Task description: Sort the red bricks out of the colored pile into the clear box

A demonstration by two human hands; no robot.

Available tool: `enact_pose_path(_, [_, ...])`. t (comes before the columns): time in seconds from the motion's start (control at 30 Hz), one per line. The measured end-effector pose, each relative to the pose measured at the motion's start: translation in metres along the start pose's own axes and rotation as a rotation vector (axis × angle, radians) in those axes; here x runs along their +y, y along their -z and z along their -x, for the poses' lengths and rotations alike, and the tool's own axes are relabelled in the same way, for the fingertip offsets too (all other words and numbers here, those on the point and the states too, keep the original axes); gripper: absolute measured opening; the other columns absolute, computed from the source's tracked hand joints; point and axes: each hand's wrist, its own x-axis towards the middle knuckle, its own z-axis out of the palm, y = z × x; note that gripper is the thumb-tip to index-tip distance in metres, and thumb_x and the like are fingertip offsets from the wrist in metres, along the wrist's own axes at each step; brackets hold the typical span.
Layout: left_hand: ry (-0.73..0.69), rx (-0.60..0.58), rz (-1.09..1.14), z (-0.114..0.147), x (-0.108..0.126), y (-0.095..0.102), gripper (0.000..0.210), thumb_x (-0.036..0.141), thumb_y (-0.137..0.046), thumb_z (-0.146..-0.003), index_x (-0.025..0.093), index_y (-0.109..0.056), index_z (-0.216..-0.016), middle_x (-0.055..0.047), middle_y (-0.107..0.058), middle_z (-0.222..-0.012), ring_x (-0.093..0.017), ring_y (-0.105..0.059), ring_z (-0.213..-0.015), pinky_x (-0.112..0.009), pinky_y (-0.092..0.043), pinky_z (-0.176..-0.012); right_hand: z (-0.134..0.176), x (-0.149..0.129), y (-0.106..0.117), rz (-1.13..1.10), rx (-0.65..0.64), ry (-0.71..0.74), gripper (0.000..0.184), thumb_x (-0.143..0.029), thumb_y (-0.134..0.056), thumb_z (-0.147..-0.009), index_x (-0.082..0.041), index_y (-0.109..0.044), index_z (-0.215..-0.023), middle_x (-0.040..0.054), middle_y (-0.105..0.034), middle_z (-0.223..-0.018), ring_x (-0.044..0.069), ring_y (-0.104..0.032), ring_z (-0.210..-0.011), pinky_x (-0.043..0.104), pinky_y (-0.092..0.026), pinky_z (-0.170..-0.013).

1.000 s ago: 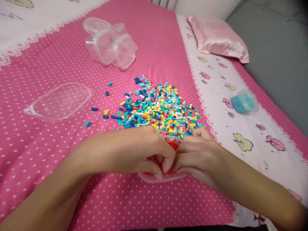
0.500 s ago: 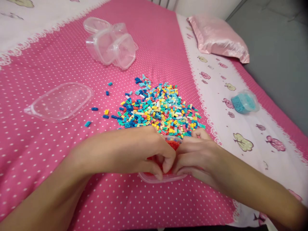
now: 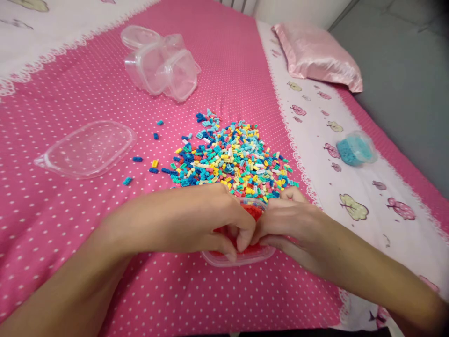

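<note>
A clear plastic container [image 3: 238,260] stands close in front of me with many small red building bricks [image 3: 253,210] in it. My left hand [image 3: 213,217] reaches over it from the left, thumb and fingers curled into a pinch. From the right, my right hand [image 3: 293,222] meets it above the red bricks, its fingers also closed. Whatever the fingertips hold is hidden or too small to make out. Just beyond both hands spreads a heap of mixed small building bricks [image 3: 235,161] in blue, teal, yellow, red and white.
A clear lid [image 3: 91,150] lies at left, with several stray bricks [image 3: 138,159] between it and the heap. Farther back are clear containers [image 3: 150,68]. On the right are a container of blue bricks [image 3: 354,150] and a pink pillow [image 3: 319,56]. Everything rests on a dotted bedsheet [image 3: 168,295].
My right hand has shifted slightly, its fingers drawing back a little from the container's near rim. My left hand stays almost still.
</note>
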Motion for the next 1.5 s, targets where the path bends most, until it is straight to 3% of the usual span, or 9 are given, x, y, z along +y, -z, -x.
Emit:
enact_pose_path(0.2, [-0.027, 0.045, -0.066, 0.000, -0.001, 0.000, 0.014, 0.006, -0.069, -0.086, 0.019, -0.070, -0.083, 0.003, -0.070, -0.083, -0.010, -0.064, -0.077, -0.017, -0.045, -0.067, 0.006, -0.002, 0.011, -0.067, 0.105, -0.067, 0.023, -0.007, -0.059, -0.095, -0.027, -0.068, -0.090, -0.0087, -0.072, -0.082, 0.011, -0.062, -0.076, 0.029, -0.035, -0.079])
enact_pose_path(0.37, [-0.219, 0.144, -0.141, -0.004, -0.001, 0.002, 0.014, 0.007, -0.068, -0.089, 0.019, -0.070, -0.082, 0.004, -0.071, -0.086, -0.009, -0.064, -0.082, -0.018, -0.044, -0.082, 0.019, 0.000, 0.010, -0.096, 0.295, -0.200, 0.016, -0.016, -0.061, -0.096, -0.029, -0.069, -0.096, -0.0064, -0.074, -0.093, 0.012, -0.065, -0.086, 0.026, -0.044, -0.080])
enact_pose_path(0.47, [-0.260, 0.181, -0.190, -0.006, -0.001, 0.002, 0.014, 0.006, -0.067, -0.090, 0.018, -0.069, -0.082, 0.004, -0.071, -0.086, -0.008, -0.063, -0.081, -0.018, -0.041, -0.085, 0.033, 0.008, 0.002, -0.164, 0.429, -0.278, 0.015, -0.018, -0.063, -0.094, -0.031, -0.071, -0.095, -0.0051, -0.074, -0.093, 0.013, -0.066, -0.087, 0.026, -0.046, -0.080])
enact_pose_path(0.6, [-0.202, 0.223, -0.237, -0.006, -0.003, -0.001, 0.017, 0.009, -0.071, -0.088, 0.023, -0.069, -0.098, 0.006, -0.072, -0.092, -0.010, -0.062, -0.083, -0.020, -0.040, -0.080, 0.054, 0.036, -0.018, -0.239, 0.735, -0.415, 0.011, -0.023, -0.066, -0.092, -0.030, -0.072, -0.097, -0.0017, -0.072, -0.092, 0.016, -0.064, -0.086, 0.028, -0.047, -0.076])
enact_pose_path(0.73, [-0.158, 0.248, -0.248, -0.005, -0.007, 0.000, 0.012, 0.013, -0.066, -0.093, 0.024, -0.068, -0.097, 0.006, -0.072, -0.092, -0.011, -0.061, -0.087, -0.020, -0.039, -0.082, 0.071, 0.074, -0.053, -0.044, 1.156, -0.615, 0.012, -0.028, -0.065, -0.090, -0.022, -0.072, -0.096, 0.0032, -0.066, -0.092, 0.019, -0.058, -0.080, 0.035, -0.045, -0.077])
enact_pose_path(0.87, [-0.157, 0.197, -0.249, -0.005, -0.010, 0.003, 0.012, 0.016, -0.061, -0.097, 0.024, -0.068, -0.093, 0.005, -0.071, -0.090, -0.012, -0.060, -0.089, -0.022, -0.037, -0.088, 0.075, 0.092, -0.079, 0.042, 1.336, -0.705, 0.021, -0.030, -0.054, -0.096, -0.017, -0.069, -0.103, 0.0077, -0.062, -0.098, 0.023, -0.057, -0.088, 0.039, -0.045, -0.080])
enact_pose_path(0.93, [-0.173, 0.183, -0.251, -0.005, -0.012, 0.005, 0.010, 0.019, -0.061, -0.098, 0.024, -0.069, -0.093, 0.005, -0.071, -0.088, -0.013, -0.060, -0.088, -0.023, -0.037, -0.087, 0.071, 0.091, -0.080, 0.057, 1.329, -0.691, 0.022, -0.031, -0.052, -0.097, -0.018, -0.069, -0.104, 0.0081, -0.061, -0.100, 0.024, -0.057, -0.095, 0.040, -0.045, -0.084])
enact_pose_path(1.27, [-0.194, 0.102, -0.251, -0.006, -0.010, 0.009, 0.010, 0.026, -0.063, -0.098, 0.023, -0.069, -0.090, 0.005, -0.071, -0.083, -0.012, -0.061, -0.081, -0.025, -0.036, -0.086, 0.051, 0.065, -0.050, -0.059, 0.947, -0.519, 0.021, -0.025, -0.056, -0.096, -0.027, -0.075, -0.102, 0.0045, -0.067, -0.103, 0.023, -0.060, -0.102, 0.041, -0.047, -0.094])
enact_pose_path(1.5, [-0.167, 0.112, -0.274, -0.005, -0.009, 0.011, 0.007, 0.024, -0.064, -0.097, 0.023, -0.069, -0.092, 0.004, -0.071, -0.084, -0.013, -0.059, -0.084, -0.025, -0.037, -0.083, 0.042, 0.052, -0.047, -0.024, 0.884, -0.558, 0.010, -0.022, -0.067, -0.090, -0.024, -0.075, -0.095, 0.0059, -0.071, -0.098, 0.027, -0.060, -0.098, 0.046, -0.046, -0.090])
